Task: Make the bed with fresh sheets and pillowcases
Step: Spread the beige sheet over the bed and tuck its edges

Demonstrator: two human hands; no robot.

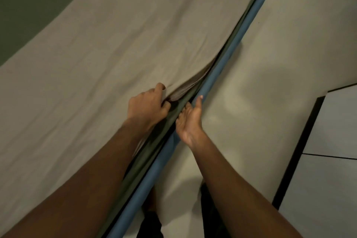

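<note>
**A:** Where do we have hold of it?

**B:** Our left hand (146, 105) has its fingers curled round the side edge of the sheet (116, 44). It pinches a fold and lifts it just off the mattress (148, 164). Our right hand (190, 121) holds nothing. Its fingers are straight and press against the dark green side of the mattress, and its thumb lies along the blue rail (241, 33).

**A:** Where does the loose cloth lie from there?

**B:** Between our two hands. The lifted edge sits at the left hand's fingertips, and the gap it must go into is just beside them, on the right hand's side. The rest of the sheet is spread over the top of the bed, away to our left.

**A:** And the line of it?

**B:** The edge, the mattress side and the rail all run the same way, from near our body up and away to the right. Farther along, the edge looks tucked down already, so we judge the slack is only here.

**A:** Which hand does the tucking?

**B:** The right is nearer the gap, so we would push the fold down with it while the left feeds cloth. Beyond the rail lies the pale floor (270, 102).
</note>
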